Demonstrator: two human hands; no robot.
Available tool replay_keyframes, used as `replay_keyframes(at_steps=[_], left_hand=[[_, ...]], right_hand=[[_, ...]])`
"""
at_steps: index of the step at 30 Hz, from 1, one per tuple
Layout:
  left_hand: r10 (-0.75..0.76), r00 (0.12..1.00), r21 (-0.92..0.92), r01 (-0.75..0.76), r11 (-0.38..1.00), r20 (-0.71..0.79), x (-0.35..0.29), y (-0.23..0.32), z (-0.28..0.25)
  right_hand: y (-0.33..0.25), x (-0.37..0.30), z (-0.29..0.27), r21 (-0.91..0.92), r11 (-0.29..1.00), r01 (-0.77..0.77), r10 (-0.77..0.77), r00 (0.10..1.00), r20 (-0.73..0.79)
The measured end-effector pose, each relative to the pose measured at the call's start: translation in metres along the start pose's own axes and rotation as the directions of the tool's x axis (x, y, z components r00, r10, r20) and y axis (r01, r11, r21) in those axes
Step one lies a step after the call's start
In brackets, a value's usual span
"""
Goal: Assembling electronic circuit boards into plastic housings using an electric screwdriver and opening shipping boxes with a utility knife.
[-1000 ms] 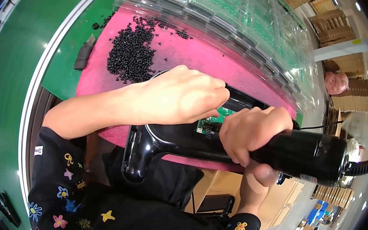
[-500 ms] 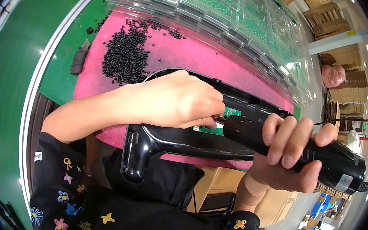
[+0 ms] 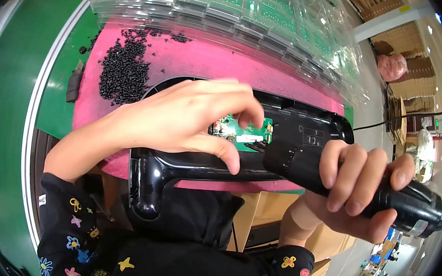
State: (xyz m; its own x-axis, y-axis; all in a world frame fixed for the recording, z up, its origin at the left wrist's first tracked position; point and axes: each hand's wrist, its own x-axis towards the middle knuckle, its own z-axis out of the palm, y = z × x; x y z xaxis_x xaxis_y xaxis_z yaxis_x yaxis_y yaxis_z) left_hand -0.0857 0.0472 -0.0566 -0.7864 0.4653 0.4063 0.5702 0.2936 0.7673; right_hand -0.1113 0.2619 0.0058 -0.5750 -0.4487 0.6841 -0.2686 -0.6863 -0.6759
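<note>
My right hand (image 3: 360, 186) is wrapped around a black electric screwdriver (image 3: 305, 170), its nose pointing left over a long, glossy black plastic housing (image 3: 218, 164). Inside the housing sits a green circuit board (image 3: 253, 129) with small parts on it. The screwdriver's tip is low over the board's right end; whether it touches anything I cannot tell. My left hand (image 3: 194, 115) hovers above the board's left part, thumb and fingers spread apart with nothing visible between them. It covers part of the board and the housing's left end.
The housing lies on a pink mat (image 3: 202, 56). At left is a heap of small black pieces, apparently screws (image 3: 126, 70), beside a dark grey roll (image 3: 74, 84). Stacked clear trays of green boards (image 3: 218, 4) line the far side. A black cable (image 3: 409, 116) runs at right.
My left hand has drawn back left from the screwdriver's tip and spread its fingers, uncovering more of the board. The screwdriver stays over the housing in my right hand. The whole view has shifted slightly.
</note>
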Motion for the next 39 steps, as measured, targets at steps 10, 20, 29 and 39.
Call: replay_keyframes(at_steps=[10, 20, 29, 39], left_hand=[[0.202, 0.973, 0.356, -0.151, 0.922, -0.111, -0.002, -0.005, -0.014], [0.19, 0.965, 0.344, -0.119, 0.931, -0.18, 0.001, -0.013, -0.006], [0.106, 0.978, 0.471, -0.01, 0.882, -0.178, 0.006, -0.012, -0.011], [0.05, 0.986, 0.488, 0.035, 0.872, -0.161, 0.005, -0.01, -0.009]], right_hand=[[0.014, -0.019, -0.043, -0.237, 0.948, -0.215, 0.185, 0.973, -0.141], [0.025, -0.019, -0.051, -0.193, 0.951, -0.241, 0.238, 0.97, -0.042], [0.026, -0.016, -0.048, -0.192, 0.943, -0.27, 0.276, 0.961, 0.001], [0.034, -0.015, -0.059, -0.009, 0.968, -0.251, 0.251, 0.967, 0.047]])
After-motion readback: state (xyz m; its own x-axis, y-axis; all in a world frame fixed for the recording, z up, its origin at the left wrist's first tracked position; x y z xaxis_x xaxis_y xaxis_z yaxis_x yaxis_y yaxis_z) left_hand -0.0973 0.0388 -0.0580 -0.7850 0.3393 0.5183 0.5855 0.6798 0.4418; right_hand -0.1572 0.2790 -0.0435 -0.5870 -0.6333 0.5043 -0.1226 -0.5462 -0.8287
